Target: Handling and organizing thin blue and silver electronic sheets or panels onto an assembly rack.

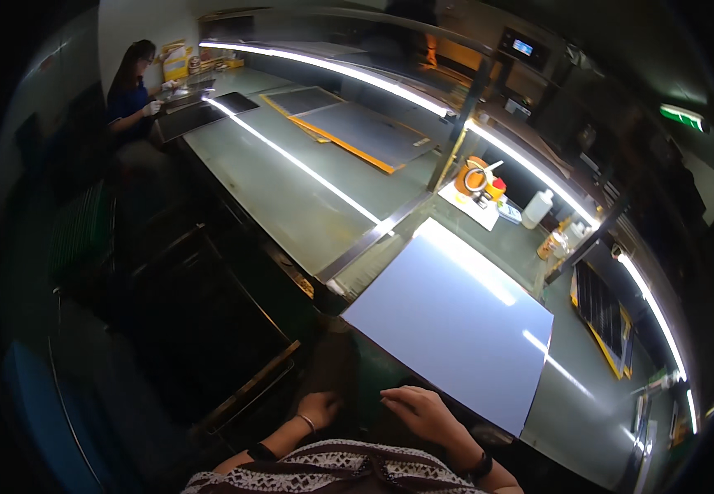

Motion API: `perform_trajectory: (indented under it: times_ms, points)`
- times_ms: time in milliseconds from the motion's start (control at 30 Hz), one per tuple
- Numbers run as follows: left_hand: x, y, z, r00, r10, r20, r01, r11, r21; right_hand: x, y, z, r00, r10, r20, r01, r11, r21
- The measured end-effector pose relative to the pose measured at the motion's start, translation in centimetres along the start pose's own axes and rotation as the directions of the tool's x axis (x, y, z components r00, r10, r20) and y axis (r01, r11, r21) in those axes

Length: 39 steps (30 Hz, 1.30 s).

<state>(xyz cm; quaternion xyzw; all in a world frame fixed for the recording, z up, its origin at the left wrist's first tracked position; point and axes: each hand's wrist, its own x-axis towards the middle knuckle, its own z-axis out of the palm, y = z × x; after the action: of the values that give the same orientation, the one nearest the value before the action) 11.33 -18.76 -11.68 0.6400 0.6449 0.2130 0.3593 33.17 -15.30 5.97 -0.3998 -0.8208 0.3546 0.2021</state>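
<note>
A large, smooth pale blue-white rectangular sheet (447,329) lies flat at the near edge of the bench in front of me, glare along its far edge. My right hand (427,412) is held just off its near edge, fingers stretched out to the left, with nothing in it. To the left, my left hand (318,407) hovers low over the dark area in front of the bench. Its fingers look loosely curled, and I see nothing in them. The two hands are apart, and neither visibly touches the sheet.
Dark panels with orange-yellow edges (361,160) lie on the long bench (274,198). Beyond the sheet stand a white bottle (538,208), a tape roll (475,179) and a small can (549,244). Posts (461,132) carry light tubes. A co-worker (130,95) handles dark panels at far left.
</note>
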Motion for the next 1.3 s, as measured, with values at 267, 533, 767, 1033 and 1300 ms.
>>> perform_trajectory:
  times_ms: [267, 533, 767, 1033, 1300]
  points:
    - [-1.2, -5.1, -0.9, 0.976, -0.164, 0.146, 0.213, 0.864, -0.456, 17.9, -0.5, -13.9, 0.936, -0.240, 0.259, 0.286, 0.945, -0.157]
    - [-1.5, -7.0, -6.4, 0.906, -0.103, 0.411, 0.388, 0.593, -0.706, 48.8, -5.7, -31.0, 0.880, -0.374, -0.292, -0.044, 0.550, -0.834]
    - [-0.6, -6.0, -11.1, 0.895, -0.336, 0.293, 0.440, 0.566, -0.697, 60.6, 3.0, -29.3, 0.806, -0.420, -0.417, -0.238, 0.415, -0.878]
    - [-0.4, -6.6, -12.5, 0.862, -0.450, 0.234, 0.464, 0.514, -0.721, 64.3, 3.3, -30.5, 0.785, -0.253, -0.566, -0.381, 0.524, -0.762]
    - [-1.1, -6.8, -12.2, 0.878, -0.423, 0.224, 0.437, 0.519, -0.734, 63.9, 4.8, -31.2, 0.816, -0.488, -0.310, -0.253, 0.181, -0.950]
